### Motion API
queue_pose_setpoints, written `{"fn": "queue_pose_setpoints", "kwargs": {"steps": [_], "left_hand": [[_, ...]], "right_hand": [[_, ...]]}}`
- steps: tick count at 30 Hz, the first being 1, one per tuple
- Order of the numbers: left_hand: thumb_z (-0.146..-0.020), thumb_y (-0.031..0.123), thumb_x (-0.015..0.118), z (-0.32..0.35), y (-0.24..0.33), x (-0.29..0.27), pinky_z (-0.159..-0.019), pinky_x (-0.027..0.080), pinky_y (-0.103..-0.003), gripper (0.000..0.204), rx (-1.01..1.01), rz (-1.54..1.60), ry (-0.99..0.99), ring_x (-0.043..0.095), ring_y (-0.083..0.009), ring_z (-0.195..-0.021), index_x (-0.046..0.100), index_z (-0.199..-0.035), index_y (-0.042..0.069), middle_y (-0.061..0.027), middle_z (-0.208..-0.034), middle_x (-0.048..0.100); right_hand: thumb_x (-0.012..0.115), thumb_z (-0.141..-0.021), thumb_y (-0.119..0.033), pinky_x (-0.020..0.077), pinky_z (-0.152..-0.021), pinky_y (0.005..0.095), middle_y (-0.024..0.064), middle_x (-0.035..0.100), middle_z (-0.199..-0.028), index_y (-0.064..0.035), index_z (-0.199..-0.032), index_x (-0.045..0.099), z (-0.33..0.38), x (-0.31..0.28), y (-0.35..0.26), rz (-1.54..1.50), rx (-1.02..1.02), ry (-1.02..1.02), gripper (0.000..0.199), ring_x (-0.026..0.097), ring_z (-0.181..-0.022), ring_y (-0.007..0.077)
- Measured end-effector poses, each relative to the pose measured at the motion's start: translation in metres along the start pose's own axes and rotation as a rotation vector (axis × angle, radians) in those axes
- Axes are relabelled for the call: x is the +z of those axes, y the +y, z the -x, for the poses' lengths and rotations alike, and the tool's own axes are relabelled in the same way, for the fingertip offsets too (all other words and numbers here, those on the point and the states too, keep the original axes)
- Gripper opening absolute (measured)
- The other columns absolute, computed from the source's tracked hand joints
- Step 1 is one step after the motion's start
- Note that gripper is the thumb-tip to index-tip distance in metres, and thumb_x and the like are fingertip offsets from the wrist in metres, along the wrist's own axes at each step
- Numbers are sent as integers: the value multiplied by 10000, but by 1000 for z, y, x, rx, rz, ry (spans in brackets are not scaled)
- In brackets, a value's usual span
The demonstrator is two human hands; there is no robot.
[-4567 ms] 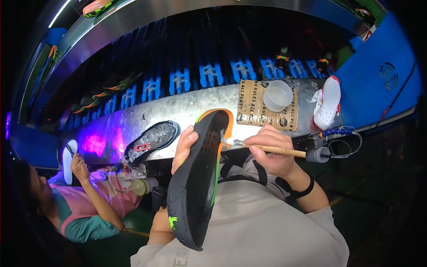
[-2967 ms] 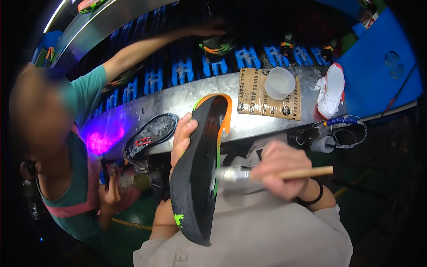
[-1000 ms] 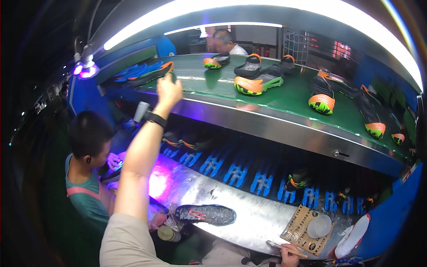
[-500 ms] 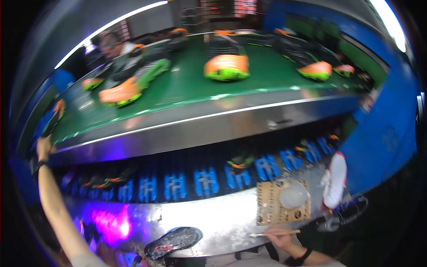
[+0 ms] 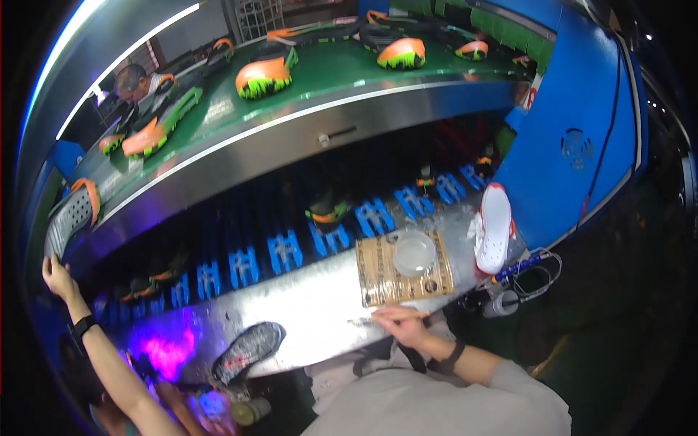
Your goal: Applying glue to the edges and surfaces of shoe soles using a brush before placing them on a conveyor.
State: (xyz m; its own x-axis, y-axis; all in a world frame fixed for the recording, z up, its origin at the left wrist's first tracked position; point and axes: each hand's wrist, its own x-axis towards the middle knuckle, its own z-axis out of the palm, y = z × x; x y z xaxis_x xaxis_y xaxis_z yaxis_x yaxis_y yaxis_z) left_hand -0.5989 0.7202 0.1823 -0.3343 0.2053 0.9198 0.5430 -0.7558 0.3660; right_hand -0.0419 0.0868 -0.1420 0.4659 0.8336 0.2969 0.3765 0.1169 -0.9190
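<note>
Here the right hand [image 5: 404, 325], lower centre, pinches a light, stiff brush [image 5: 385, 317] mid-handle; left hand [image 5: 57, 275], far left, grips a light sole [image 5: 71, 214] at its edge.

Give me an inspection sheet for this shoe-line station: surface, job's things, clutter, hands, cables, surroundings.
Surface: steel bench, shiny, with a purple glow at its left end.
Job's things: brush lying low over the bench; brown sheet with a clear bowl on it; grey shoe sole at the belt's left end.
Clutter: dark shoe upper on the bench edge; white shoe standing at the right end.
Hands: right hand grips the brush; left hand reaches up, fingers at the grey shoe sole.
Cables: dark cord loop right of the bench.
Surroundings: green belt carrying orange and green shoes; blue holders on the rack below; another person seated at lower left.
</note>
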Motion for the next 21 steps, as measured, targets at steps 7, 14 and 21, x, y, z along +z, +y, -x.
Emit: {"fn": "queue_pose_setpoints", "kwargs": {"steps": [7,14,21], "left_hand": [[-966,31,616,133,306,0,-1024,472,-386,722,-314,221,-591,605,-224,-1195,295,-1608,110,-136,-1577,430],[-844,24,648,336,445,-43,-1004,499,-331,574,-1081,975,-1004,658,-201,-1108,526,-1398,-67,-152,-1263,669],[-942,313,597,409,466,-104,-1088,464,-448,698,-1700,1526,-1262,624,-325,-1231,395,-1488,-72,-242,-1405,565]], "right_hand": [[659,-965,-131,547,-827,298,126,726,-1069,22,-1025,731,-24,-38,-39,-124,130,140,179,686,-961,186],[659,-943,-175,517,-672,312,79,706,-791,-16,-989,715,-78,-120,-78,351,43,310,175,668,-739,157],[678,-891,-190,523,-630,382,176,679,-713,-28,-906,730,-87,-129,-47,641,6,206,170,686,-671,303]]}}
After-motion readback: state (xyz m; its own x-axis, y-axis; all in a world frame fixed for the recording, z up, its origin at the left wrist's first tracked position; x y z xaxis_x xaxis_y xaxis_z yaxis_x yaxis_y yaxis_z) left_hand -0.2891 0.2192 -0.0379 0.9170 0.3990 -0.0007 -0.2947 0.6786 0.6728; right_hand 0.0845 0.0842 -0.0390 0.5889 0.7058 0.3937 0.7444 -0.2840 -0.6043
